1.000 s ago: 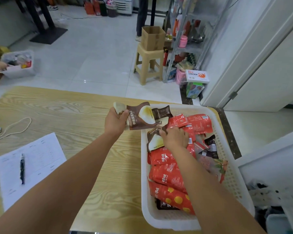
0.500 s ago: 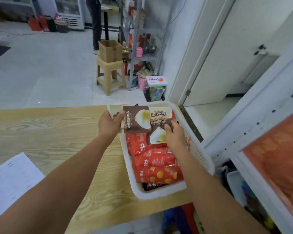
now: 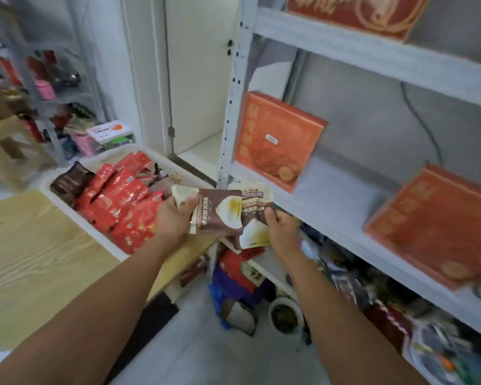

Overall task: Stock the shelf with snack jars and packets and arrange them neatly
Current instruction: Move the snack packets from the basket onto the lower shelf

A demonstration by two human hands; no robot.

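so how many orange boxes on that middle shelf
2: the left box by the post, the right box near the picture's edge; more may be hidden beyond it.

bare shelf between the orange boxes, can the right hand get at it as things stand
Probably yes: the right hand, gripping a brown packet, is beside the shelf front edge, and nothing stands between it and that bare stretch.

Soft, even indoor light was cast, and shadows were faint. Motion blur was smeared across the frame, heaviest on the orange boxes (image 3: 275,140) and the edges of the shelf (image 3: 331,197), which were bowed by wide-angle distortion. Glare was caught on the red packets (image 3: 117,198); print on the brown packets (image 3: 220,213) was barely readable.
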